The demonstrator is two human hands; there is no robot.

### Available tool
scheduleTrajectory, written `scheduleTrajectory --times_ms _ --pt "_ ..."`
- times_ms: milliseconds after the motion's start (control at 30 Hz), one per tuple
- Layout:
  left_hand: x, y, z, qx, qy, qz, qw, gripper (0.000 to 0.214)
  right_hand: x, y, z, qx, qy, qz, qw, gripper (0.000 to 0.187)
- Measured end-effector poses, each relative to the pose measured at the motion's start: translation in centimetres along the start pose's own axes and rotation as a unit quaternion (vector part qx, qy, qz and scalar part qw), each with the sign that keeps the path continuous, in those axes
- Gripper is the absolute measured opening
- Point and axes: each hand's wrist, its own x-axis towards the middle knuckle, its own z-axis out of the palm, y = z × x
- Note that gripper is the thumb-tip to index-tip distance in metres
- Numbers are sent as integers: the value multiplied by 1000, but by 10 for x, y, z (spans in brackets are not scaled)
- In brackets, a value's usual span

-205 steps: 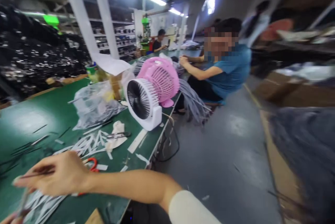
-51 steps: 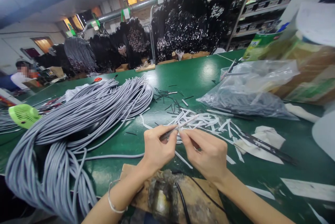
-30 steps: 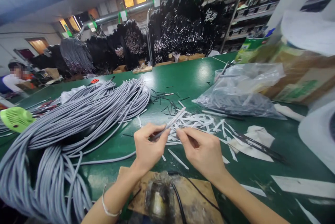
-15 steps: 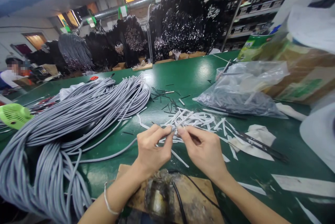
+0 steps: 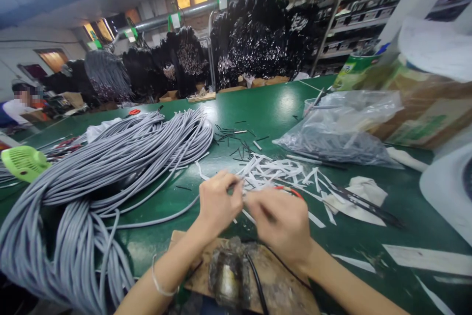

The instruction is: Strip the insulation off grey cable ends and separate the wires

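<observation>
Though littered, green workbench (image 5: 280,103) near shelving (image 5: 368,15)

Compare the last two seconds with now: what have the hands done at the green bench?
The right hand has pulled back toward the person, blurred in motion; the pale tube that stuck out past the fingers no longer shows. The left hand still pinches the grey cable end. The cable bundle, plastic bag and white strips lie as before.
</observation>
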Motion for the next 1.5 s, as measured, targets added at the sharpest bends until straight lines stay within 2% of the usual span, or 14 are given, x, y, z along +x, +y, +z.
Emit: scheduleTrajectory --times_ms 67,133,200,300,500,667,733,833,900,1033,1167,1367,1500 --pt "8 -4 0 -49 -17 -83 995 13 -1 -2 -1 25 5 -53 998 23" --pt "12 -4 -2 -133 -11 -140 981 14 0 4 -3 -9 13 -5 1000 22" --pt "12 -1 -5 -189 0 -160 969 18 2 14 -5 -58 12 60 996 25" --pt "7 5 -8 -191 -6 -144 971 21 4 23 -6 -76 -13 100 992 31" --pt "-1 10 -9 -178 -21 -100 979 22 5 20 -3 -47 -31 128 990 35" --pt "-5 9 -5 -126 -28 -50 990 19 6 18 -3 28 -44 186 981 37" --pt "-3 6 -2 -97 -30 -47 994 16 5 12 -4 34 -31 159 986 33" --pt "3 1 3 -89 -50 -90 991 16 4 2 -5 45 2 45 998 25" --pt "7 -1 4 -109 -54 -114 986 20 3 1 -6 40 4 23 999 23" --pt "5 2 0 -135 -53 -109 983 31 3 15 -5 -33 -15 110 993 31" --pt "1 6 -5 -137 -59 -92 984 35 2 23 -3 -48 -38 138 989 36" --pt "-2 6 -4 -133 -66 -81 985 33 1 19 1 -17 -37 160 986 37" --pt "-2 5 -3 -143 -81 -83 983 21 2 22 0 28 -51 197 979 39"
